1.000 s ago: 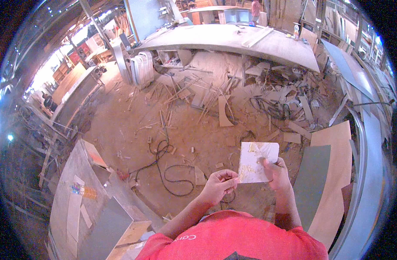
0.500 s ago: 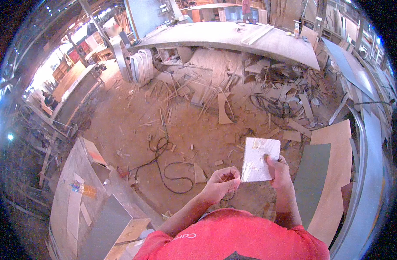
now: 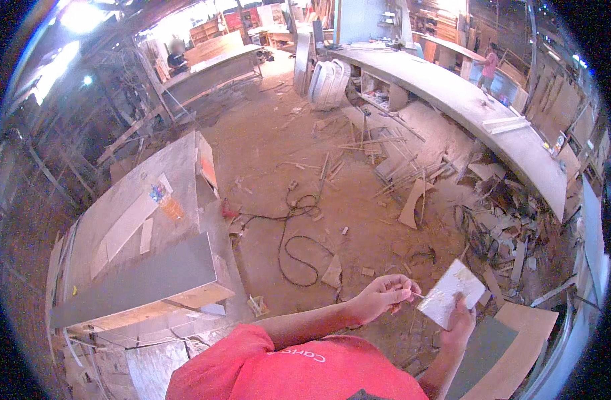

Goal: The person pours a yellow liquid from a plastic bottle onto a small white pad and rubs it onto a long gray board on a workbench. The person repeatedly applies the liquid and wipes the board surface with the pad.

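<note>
My right hand grips a small white rectangular pad with yellowish smears on its face, thumb pressed on it and the pad held tilted. My left hand is closed in a pinch on a thin pale strand that reaches to the pad's left edge; whether it is a stick or string is too small to tell. Both hands are over the dusty floor, just beyond the red shirt.
A low worktop with an orange bottle stands left; black cable and wood offcuts litter the floor. A long bench curves across the back right. One person is at a far-left bench, another at back right.
The view has turned left, shifting the scene rightward. The pad is now more tilted, and a thin strand shows between my left fingers and it.
</note>
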Available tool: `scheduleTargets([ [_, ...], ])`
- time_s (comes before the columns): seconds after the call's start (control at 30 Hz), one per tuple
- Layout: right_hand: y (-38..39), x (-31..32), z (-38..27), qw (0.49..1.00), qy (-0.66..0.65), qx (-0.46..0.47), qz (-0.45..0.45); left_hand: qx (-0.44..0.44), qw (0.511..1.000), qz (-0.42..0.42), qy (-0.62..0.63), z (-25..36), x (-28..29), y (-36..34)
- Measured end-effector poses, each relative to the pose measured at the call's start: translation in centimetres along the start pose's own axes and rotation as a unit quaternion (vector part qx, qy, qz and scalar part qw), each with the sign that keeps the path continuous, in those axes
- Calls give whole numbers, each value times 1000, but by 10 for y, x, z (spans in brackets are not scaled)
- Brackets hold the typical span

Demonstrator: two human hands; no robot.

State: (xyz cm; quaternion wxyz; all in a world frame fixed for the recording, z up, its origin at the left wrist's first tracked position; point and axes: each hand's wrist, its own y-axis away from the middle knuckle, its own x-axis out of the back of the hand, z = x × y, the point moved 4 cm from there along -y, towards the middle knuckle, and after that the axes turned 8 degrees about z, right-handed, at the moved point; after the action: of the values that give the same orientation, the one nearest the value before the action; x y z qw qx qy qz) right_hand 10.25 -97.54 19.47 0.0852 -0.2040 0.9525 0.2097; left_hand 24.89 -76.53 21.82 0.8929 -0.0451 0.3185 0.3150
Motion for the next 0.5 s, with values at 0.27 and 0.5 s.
scheduleTargets([
  [0.27,27,-28,3,997,-13,-32,-67,-7,988,-11,154,-13,17,-13],
  [0.5,24,-28,8,998,18,-2,-63,67,971,82,213,-13,29,-7],
])
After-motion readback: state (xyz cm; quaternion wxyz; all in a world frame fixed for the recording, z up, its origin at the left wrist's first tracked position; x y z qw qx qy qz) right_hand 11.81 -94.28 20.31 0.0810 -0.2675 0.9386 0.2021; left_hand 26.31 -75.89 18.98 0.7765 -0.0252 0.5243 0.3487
